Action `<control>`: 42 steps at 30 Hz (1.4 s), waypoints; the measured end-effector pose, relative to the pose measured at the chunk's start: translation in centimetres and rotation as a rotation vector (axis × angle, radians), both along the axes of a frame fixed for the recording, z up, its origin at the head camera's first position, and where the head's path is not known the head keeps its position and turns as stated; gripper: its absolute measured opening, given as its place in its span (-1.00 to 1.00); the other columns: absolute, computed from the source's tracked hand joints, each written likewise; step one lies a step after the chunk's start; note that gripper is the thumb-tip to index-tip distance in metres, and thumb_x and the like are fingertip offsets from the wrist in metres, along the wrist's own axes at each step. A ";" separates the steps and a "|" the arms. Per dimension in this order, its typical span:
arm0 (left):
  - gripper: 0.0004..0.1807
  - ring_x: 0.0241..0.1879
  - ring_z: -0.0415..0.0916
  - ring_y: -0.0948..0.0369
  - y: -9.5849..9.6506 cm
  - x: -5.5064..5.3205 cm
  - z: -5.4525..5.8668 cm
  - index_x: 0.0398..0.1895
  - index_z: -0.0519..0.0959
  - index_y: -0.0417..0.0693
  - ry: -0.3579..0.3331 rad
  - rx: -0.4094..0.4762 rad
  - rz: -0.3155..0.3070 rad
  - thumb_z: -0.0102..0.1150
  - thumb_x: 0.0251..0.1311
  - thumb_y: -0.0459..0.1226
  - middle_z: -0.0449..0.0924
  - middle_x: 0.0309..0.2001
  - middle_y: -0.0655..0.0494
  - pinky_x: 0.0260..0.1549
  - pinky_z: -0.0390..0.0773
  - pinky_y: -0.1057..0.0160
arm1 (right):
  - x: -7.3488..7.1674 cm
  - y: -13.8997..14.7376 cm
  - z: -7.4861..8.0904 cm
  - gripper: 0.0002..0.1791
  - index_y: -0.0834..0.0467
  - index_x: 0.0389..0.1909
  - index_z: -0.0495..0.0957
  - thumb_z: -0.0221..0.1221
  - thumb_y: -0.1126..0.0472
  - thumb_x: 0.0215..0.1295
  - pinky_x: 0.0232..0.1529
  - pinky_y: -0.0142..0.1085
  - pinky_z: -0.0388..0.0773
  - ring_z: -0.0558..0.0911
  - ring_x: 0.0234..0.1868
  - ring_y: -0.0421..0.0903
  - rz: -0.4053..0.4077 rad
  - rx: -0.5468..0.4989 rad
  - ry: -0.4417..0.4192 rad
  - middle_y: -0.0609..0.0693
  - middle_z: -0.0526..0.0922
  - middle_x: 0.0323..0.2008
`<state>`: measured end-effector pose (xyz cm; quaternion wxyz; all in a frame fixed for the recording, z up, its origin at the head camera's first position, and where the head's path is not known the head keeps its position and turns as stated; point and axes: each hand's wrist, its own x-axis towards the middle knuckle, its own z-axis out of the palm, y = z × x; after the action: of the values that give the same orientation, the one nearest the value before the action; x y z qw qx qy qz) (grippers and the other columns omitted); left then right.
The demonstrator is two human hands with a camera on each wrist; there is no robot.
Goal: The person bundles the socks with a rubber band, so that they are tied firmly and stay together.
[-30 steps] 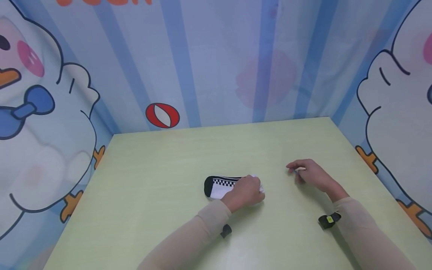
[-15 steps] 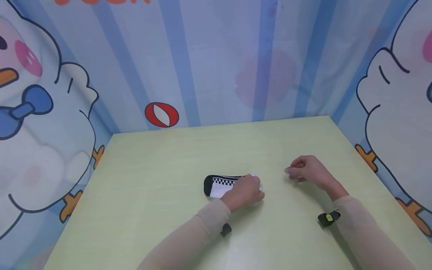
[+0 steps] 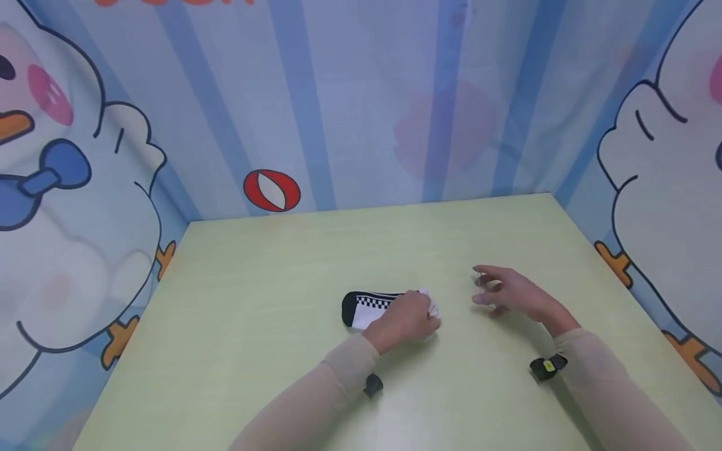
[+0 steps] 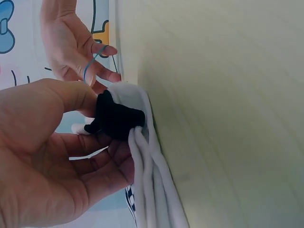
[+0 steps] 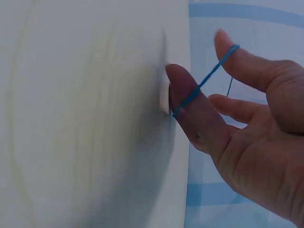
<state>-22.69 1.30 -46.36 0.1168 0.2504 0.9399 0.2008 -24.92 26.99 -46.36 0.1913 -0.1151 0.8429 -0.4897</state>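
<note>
A folded bundle of white socks (image 3: 368,316) with black toe and checkered trim lies on the table. My left hand (image 3: 403,321) grips its right end, thumb on one side and fingers on the other. In the left wrist view, several white layers and a bunched black part of the socks (image 4: 116,116) show at the grip. To the right, my right hand (image 3: 516,293) is held just above the table, apart from the socks. A thin blue rubber band (image 5: 209,76) is stretched around its spread thumb and fingers.
The pale yellow-green table (image 3: 254,282) ends at a back edge against a striped blue curtain (image 3: 361,113). Printed cartoon figures cover the side walls. A black wrist camera (image 3: 544,368) sits under the right sleeve, and another (image 3: 372,385) under the left.
My right thumb and fingers came together half a second ago and are now spread apart, stretching the rubber band. The left hand keeps its grip on the socks, almost unmoved.
</note>
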 end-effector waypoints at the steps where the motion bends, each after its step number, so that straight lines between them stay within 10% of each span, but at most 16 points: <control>1: -0.64 -0.64 0.25 0.28 -0.1 0.0 0.0 -0.69 0.33 -0.02 -0.007 0.013 0.005 0.22 0.21 -0.24 0.29 -0.64 0.18 -0.64 0.27 0.35 | 0.0 -0.1 0.1 -0.06 0.37 0.50 0.05 0.37 0.18 0.26 -0.22 -0.11 0.66 0.53 0.08 0.24 0.012 0.003 -0.009 0.45 0.29 0.29; 11: -0.80 -0.58 0.34 0.27 -1.3 -0.4 0.0 -0.42 0.46 -0.08 -0.130 0.120 0.073 0.20 0.28 -0.19 0.38 -0.55 0.14 -0.59 0.34 0.34 | 0.1 -2.0 0.4 0.08 0.32 0.49 0.06 0.50 0.15 0.07 -0.19 -0.14 0.64 0.52 -0.02 0.09 0.091 0.059 -0.075 0.34 0.33 0.26; 29: -0.87 -0.53 0.34 0.26 -2.5 -0.7 -0.1 -0.33 0.46 -0.11 -0.162 0.161 0.004 0.14 0.31 -0.25 0.40 -0.48 0.12 -0.55 0.34 0.33 | 1.2 -7.5 -0.2 0.26 0.23 0.54 -0.18 0.52 0.17 0.00 -0.23 -0.07 0.65 0.43 0.15 0.18 0.135 -0.070 -0.117 0.30 0.12 0.38; 42: -0.94 -0.49 0.37 0.28 -3.4 -0.8 -0.3 -0.32 0.48 -0.07 -0.193 0.208 -0.041 0.09 0.34 -0.31 0.47 -0.43 0.15 -0.50 0.39 0.35 | 1.4 -10.2 0.0 0.32 0.31 0.51 -0.11 0.53 -0.08 -0.09 0.22 0.05 0.33 0.38 0.22 0.12 0.206 0.122 0.101 0.31 0.16 0.35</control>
<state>-23.50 -2.12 -46.71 0.1844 0.2599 0.8930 0.3177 -23.55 16.81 -46.36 0.2046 -0.2134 0.8635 -0.4087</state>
